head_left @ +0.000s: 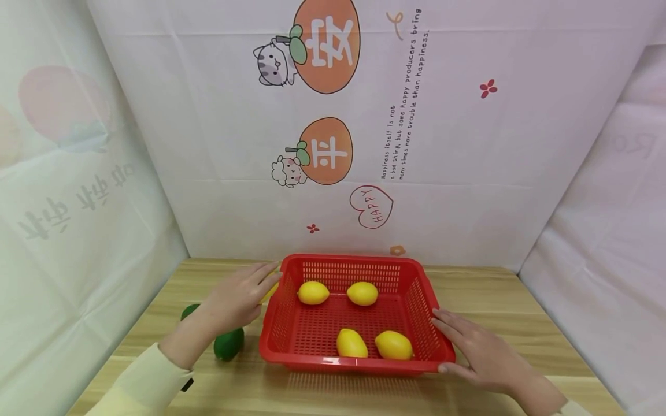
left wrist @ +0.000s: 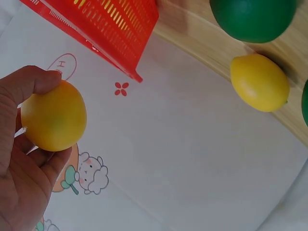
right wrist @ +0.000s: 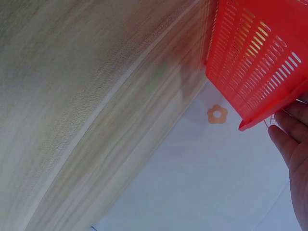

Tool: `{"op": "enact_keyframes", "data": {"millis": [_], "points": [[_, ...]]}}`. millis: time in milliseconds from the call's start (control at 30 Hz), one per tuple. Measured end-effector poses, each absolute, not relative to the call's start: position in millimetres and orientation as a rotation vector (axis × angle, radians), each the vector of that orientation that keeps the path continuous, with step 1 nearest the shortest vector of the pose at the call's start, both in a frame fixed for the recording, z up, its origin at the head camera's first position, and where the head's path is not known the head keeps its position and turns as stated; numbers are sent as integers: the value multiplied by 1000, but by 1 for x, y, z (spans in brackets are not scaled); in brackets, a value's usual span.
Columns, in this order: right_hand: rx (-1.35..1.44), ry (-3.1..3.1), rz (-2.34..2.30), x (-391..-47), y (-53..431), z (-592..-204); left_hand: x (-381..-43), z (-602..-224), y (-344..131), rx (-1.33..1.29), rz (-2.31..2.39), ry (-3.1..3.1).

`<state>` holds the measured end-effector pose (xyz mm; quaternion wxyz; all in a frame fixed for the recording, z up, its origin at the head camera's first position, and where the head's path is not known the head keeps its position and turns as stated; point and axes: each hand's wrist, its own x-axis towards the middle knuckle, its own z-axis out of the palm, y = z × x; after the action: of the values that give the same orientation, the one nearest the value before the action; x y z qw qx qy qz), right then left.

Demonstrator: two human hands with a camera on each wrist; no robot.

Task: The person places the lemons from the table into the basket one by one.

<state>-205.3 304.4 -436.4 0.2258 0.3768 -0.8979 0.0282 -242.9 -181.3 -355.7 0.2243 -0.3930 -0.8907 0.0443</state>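
In the head view my left hand (head_left: 236, 297) is beside the left rim of a red plastic basket (head_left: 333, 364). It grips a yellow lemon (left wrist: 55, 115) between thumb and fingers, seen end-on in the left wrist view. Inside the basket, two lemons (head_left: 313, 293) lie toward the back wall, and two more lemons (head_left: 393, 345) lie near the front. My right hand (head_left: 481, 352) rests against the basket's right rim, its fingers fairly straight on the edge and the thumb by the front corner.
Under my left forearm, two dark green rounded fruits (head_left: 229, 345) sit on the wooden table (head_left: 484, 289). Another lemon (left wrist: 260, 83) lies beside them in the left wrist view, hidden in the head view. White printed cloth (head_left: 447, 219) walls off the back and both sides.
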Motion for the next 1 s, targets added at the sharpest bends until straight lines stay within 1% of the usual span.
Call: {"op": "enact_keyframes", "data": {"millis": [500, 1000], "points": [[1026, -2500, 79, -204, 304, -436, -249, -363, -148, -1166, 150, -2489], [1022, -2521, 72, -204, 303, -433, -253, -372, -125, -1215, 204, -2559]]}}
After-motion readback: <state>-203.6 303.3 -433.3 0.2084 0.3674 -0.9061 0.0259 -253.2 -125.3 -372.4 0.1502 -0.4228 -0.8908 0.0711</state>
